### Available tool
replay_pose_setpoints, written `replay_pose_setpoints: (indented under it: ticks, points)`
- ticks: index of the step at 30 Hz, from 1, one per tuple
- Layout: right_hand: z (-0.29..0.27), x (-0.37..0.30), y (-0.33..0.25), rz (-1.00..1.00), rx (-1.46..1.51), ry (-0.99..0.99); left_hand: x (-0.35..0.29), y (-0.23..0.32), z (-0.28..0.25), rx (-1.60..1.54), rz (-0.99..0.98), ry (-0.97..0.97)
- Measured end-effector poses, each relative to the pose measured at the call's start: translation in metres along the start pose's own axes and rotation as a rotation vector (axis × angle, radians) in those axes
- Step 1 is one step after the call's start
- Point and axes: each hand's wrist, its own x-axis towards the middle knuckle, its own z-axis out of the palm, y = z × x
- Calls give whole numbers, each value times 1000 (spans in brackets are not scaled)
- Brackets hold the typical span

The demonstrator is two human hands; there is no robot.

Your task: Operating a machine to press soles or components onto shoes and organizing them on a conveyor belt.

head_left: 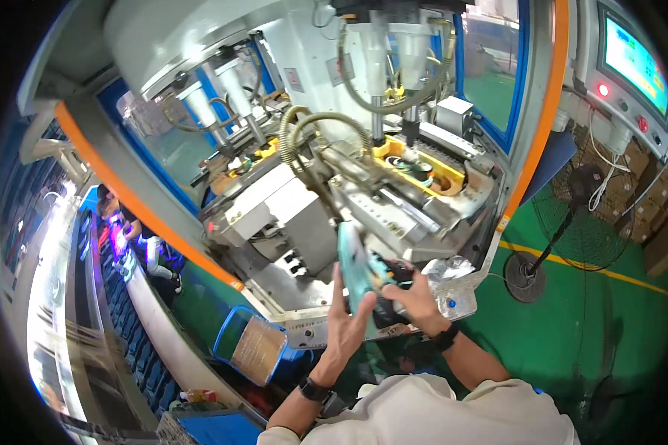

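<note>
Between my two hands, in front of the machine's near edge, is a shoe (pixel 355 265) with a pale teal side and a dark part on the right; it is partly blurred. My left hand (pixel 343 320) grips its teal side, thumb toward the middle and fingers pointing up. The right hand (pixel 417 300) closes on the dark part, with the thumb over it. Some of the shoe is hidden by my fingers. Beyond, a yellow mould (pixel 443 178) in the machine holds another dark and teal piece (pixel 421 170).
The white machine has steel cylinders, hoses (pixel 326 122) and an orange-edged frame (pixel 539 96). Clear plastic wrap (pixel 450 268) lies by a blue button. A control screen (pixel 636 63) and a floor fan (pixel 525 276) stand right. Left are a blue-framed stool (pixel 258 348), a conveyor and a seated person (pixel 137 237).
</note>
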Motion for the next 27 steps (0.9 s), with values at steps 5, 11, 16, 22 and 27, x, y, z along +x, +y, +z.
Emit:
replay_pose_setpoints:
  ticks: [5, 11, 16, 22, 27]
  points:
    - [-139, 54, -40, 15, -184, 312, 116, -38, 96, -50, -179, -180]
    - [-235, 102, -60, -127, -122, 534, 312, -189, 149, 125, -372, 40]
    - [-285, 134, -83, -95, -258, 674, 417, -244, 199, 439, -526, 196]
    - [-298, 182, -109, -76, -472, 705, 458, -245, 209, 587, -659, 198]
    - [-298, 309, -128, -196, -761, 462, 439, -226, 152, -315, -724, 234]
